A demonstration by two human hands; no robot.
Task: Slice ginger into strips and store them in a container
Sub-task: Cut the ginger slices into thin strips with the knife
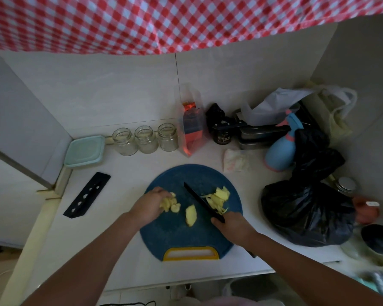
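At the far left, the sheath (86,195) lies flat on the counter (111,250), well apart from the board (186,237). Behind the sheath, the container (84,151) sits in the corner with its teal lid on. Just right of it, three glass jars (146,139) stand upright in a row along the wall. The round blue board lies in front of you with its yellow handle toward you. Your left hand (149,202) is on the left part of the board, fingers curled down over a stack of ginger slices (171,205), holding them in place. Just right of the slices, one uncut ginger piece (190,215) lies alone on the board, touching neither hand. Your right hand (232,226) is closed around the handle of the knife (199,199). The black blade points away from you and to the left, between the piece and the strips (218,198). You cannot tell whether the edge touches the board. The strips lie in a loose heap on the right part of the board, against the blade's right side. Behind the board, a clear bag (191,124) stands against the wall, and a crumpled tissue (236,161) lies just beyond the board's rim. Farther right stands a blue spray bottle (279,153), and a black bag (305,213) lies near the board's right edge.
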